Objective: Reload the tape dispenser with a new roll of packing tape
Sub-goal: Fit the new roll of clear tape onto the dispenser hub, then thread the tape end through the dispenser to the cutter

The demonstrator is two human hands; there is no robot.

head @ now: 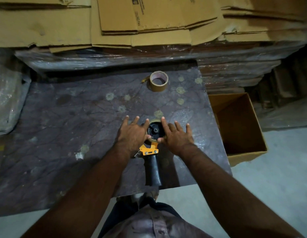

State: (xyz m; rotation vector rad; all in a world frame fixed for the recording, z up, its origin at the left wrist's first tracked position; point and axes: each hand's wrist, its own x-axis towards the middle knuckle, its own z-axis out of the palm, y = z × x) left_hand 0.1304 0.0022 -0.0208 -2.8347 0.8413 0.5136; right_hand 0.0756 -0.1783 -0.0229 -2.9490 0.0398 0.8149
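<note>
A tape dispenser (150, 150) with an orange frame and a black handle lies flat on the dark stone tabletop (72, 126), handle toward me. A roll sits on its black hub (155, 130). My left hand (132, 133) and my right hand (176, 136) flank that roll, fingers spread, thumbs and forefingers touching its rim from both sides. A second brown packing tape roll (158, 81) lies flat farther back on the table, a loose end sticking out at its left.
An open cardboard box (238, 124) stands on the floor to the right of the table. Flattened cardboard sheets (149, 19) are stacked behind on plastic-wrapped piles (97, 57). A plastic-covered bundle (6, 100) sits at the left.
</note>
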